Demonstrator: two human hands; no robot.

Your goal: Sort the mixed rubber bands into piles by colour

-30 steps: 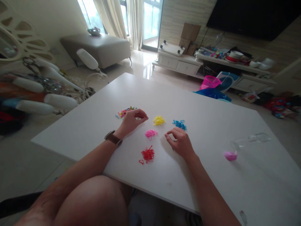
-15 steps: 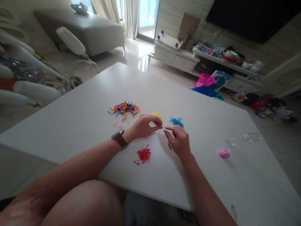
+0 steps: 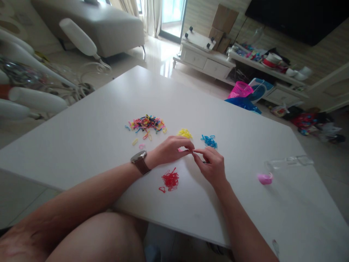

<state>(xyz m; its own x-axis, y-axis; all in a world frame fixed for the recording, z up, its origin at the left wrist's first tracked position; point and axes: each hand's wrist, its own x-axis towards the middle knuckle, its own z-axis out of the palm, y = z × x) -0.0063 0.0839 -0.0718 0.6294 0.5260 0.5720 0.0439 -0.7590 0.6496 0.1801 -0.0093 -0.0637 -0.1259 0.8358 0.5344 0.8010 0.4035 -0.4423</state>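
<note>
My left hand, with a watch on its wrist, pinches a tiny dark loop that looks like a black rubber band, mostly hidden by the fingertips. The thumb and forefinger of my right hand close on the same spot, touching the left fingertips. Just beyond my hands are a yellow heap of rubber bands and a blue heap. Nearer to me sits a red heap. A larger mixed-colour heap lies farther left, with a few loose bands beside it. Pink shows partly behind my left fingers.
On the right of the white table are a pink object and a clear bottle-like thing on its side. White chair parts stand left of the table. A pink basket is beyond its far edge.
My right thumb and forefinger, apart from the left hand before, have come together with its fingertips at the small dark loop. The view has shifted slightly.
</note>
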